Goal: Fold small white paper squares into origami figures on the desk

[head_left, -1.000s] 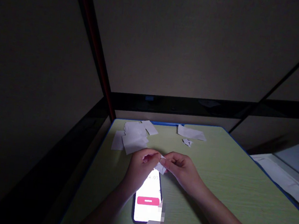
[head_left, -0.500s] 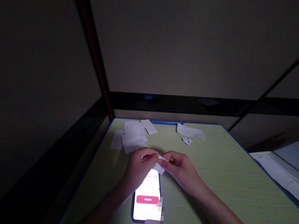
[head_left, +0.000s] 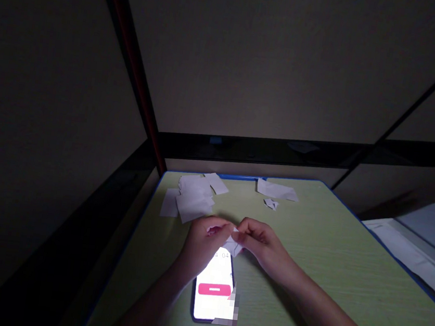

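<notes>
The left hand [head_left: 205,245] and the right hand [head_left: 265,243] pinch 1 small piece of folded white paper [head_left: 234,247] between them, each thumb at the near side; the other fingertips are partly hidden. The piece is located over the upper end of the phone [head_left: 211,304], which lies on the table [head_left: 333,249] with its screen lit. Loose sheets [head_left: 193,208] overlap beyond the left hand. Right of these, 1 paper strip [head_left: 277,191] lies behind 1 small folded scrap [head_left: 271,204].
</notes>
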Demonstrator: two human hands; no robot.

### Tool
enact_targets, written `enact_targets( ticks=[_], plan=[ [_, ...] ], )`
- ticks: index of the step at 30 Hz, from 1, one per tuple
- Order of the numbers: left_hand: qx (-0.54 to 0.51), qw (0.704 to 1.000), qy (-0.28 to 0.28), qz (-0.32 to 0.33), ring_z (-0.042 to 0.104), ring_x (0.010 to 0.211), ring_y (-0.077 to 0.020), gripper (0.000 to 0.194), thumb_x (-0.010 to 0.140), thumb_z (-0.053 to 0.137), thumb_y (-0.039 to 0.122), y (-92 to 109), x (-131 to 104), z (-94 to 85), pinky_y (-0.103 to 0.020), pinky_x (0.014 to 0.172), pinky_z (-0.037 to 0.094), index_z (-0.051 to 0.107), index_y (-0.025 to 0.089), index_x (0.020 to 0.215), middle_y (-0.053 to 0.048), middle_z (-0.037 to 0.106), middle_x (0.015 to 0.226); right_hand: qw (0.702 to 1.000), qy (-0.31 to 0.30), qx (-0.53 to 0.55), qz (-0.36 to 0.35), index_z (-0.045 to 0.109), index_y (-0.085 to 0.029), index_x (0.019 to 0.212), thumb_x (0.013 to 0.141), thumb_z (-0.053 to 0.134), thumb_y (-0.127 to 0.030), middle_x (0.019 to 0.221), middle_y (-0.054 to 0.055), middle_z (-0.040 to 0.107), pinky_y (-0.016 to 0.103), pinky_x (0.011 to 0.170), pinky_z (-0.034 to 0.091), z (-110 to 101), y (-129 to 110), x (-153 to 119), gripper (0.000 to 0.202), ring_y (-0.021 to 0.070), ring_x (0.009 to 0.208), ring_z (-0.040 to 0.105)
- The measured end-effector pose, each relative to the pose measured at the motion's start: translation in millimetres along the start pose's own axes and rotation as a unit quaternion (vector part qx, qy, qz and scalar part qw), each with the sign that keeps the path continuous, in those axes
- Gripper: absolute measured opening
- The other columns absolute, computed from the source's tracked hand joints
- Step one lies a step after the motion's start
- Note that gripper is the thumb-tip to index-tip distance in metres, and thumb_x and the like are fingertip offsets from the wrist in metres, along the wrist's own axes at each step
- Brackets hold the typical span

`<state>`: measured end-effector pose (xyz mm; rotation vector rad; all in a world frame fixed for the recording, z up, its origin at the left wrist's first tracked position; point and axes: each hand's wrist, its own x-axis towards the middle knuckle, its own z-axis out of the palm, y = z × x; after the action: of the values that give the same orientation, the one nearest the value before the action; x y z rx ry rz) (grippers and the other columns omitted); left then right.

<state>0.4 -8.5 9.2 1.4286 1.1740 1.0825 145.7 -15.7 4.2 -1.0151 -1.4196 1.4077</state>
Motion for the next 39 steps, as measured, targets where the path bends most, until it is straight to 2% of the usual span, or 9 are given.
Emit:
enact_targets(
  ticks=[5,11,18,24,30,32,35,37,39],
  plan=[
    [-0.005,1.0,0.003,-0.002,0.049,0.056,-0.0111,0.014,0.068,0.057,0.023,3.2,-1.4,1.8,-0.021,0.051,0.036,0.065,0.011,0.066,-0.001,0.06,0.059,1.0,0.007,0.011,-0.007,0.051,-0.016,0.06,0.074,0.059,-0.027,0.053,-0.005,0.045,0.023,0.05,0.028,-0.7,2.6,0.6,0.02,0.0086,0.05,0.039],
    [-0.018,1.0,0.019,-0.008,0.049,0.055,-0.0102,0.01,0.066,0.058,0.02,1.9,-0.5,4.0,-0.02,0.052,0.037,0.063,0.012,0.063,0.0,0.058,0.057,0.999,0.003,-0.033,-0.005,0.052,-0.015,0.064,0.075,0.06,-0.032,0.055,-0.005,0.045,0.023,0.049,0.028,-0.7,5.3,1.5,0.022,0.0089,0.051,0.039],
    [-0.018,1.0,0.018,0.005,0.049,0.055,-0.0103,0.014,0.068,0.058,0.024,0.5,-1.1,2.3,-0.02,0.051,0.036,0.062,0.012,0.061,0.001,0.057,0.056,0.997,-0.013,-0.073,-0.013,0.05,-0.016,0.063,0.079,0.056,-0.034,0.055,-0.005,0.041,0.023,0.049,0.027,0.4,1.9,-1.8,0.025,0.009,0.051,0.037],
    [-0.02,0.999,0.029,-0.004,0.048,0.054,-0.0095,0.015,0.069,0.058,0.024,0.5,-0.2,2.5,-0.019,0.05,0.037,0.058,0.012,0.059,0.002,0.054,0.054,0.998,-0.025,-0.053,-0.017,0.048,-0.016,0.063,0.079,0.057,-0.035,0.054,-0.005,0.041,0.023,0.048,0.027,-0.1,-0.6,-3.6,0.027,0.0084,0.05,0.036],
    [-0.043,0.999,-0.025,-0.017,0.051,0.054,-0.01,0.013,0.072,0.055,0.026,-2.6,-0.7,1.6,-0.019,0.045,0.039,0.058,0.013,0.072,0.001,0.055,0.062,0.997,-0.023,-0.071,-0.018,0.048,-0.016,0.063,0.081,0.054,-0.035,0.054,-0.005,0.043,0.023,0.048,0.029,-1.0,2.2,-1.7,0.027,0.009,0.05,0.038],
    [-0.049,0.998,-0.027,-0.022,0.052,0.053,-0.0101,0.015,0.072,0.056,0.028,-3.6,0.0,0.5,-0.019,0.045,0.04,0.057,0.013,0.073,0.001,0.056,0.063,0.993,0.004,-0.112,-0.035,0.05,-0.016,0.067,0.082,0.053,-0.033,0.058,-0.003,0.046,0.024,0.05,0.032,-0.2,1.8,-1.8,0.022,0.0102,0.053,0.041],
    [-0.065,0.997,0.001,-0.031,0.053,0.051,-0.0097,0.015,0.073,0.056,0.029,-4.4,2.0,-1.3,-0.019,0.045,0.04,0.055,0.014,0.07,0.002,0.054,0.06,0.976,0.077,-0.18,-0.092,0.051,-0.017,0.084,0.081,0.054,-0.028,0.072,0.001,0.054,0.025,0.055,0.038,1.8,0.1,-3.6,0.011,0.0127,0.062,0.048],
    [-0.073,0.997,0.013,-0.035,0.052,0.05,-0.0094,0.015,0.073,0.055,0.028,-4.8,3.0,-1.7,-0.019,0.044,0.04,0.055,0.014,0.068,0.003,0.054,0.057,0.958,0.11,-0.222,-0.146,0.049,-0.018,0.092,0.079,0.057,-0.024,0.08,0.003,0.055,0.027,0.059,0.041,3.0,-1.4,-5.7,0.016,0.0143,0.067,0.05],
    [-0.076,0.996,0.019,-0.032,0.051,0.049,-0.0089,0.014,0.074,0.055,0.026,-5.1,3.0,-1.0,-0.018,0.044,0.039,0.055,0.014,0.068,0.003,0.053,0.056,0.934,0.113,-0.271,-0.205,0.05,-0.019,0.092,0.076,0.059,-0.023,0.085,0.004,0.055,0.029,0.064,0.043,3.9,-2.9,-7.6,0.019,0.016,0.073,0.051]
  ],
)
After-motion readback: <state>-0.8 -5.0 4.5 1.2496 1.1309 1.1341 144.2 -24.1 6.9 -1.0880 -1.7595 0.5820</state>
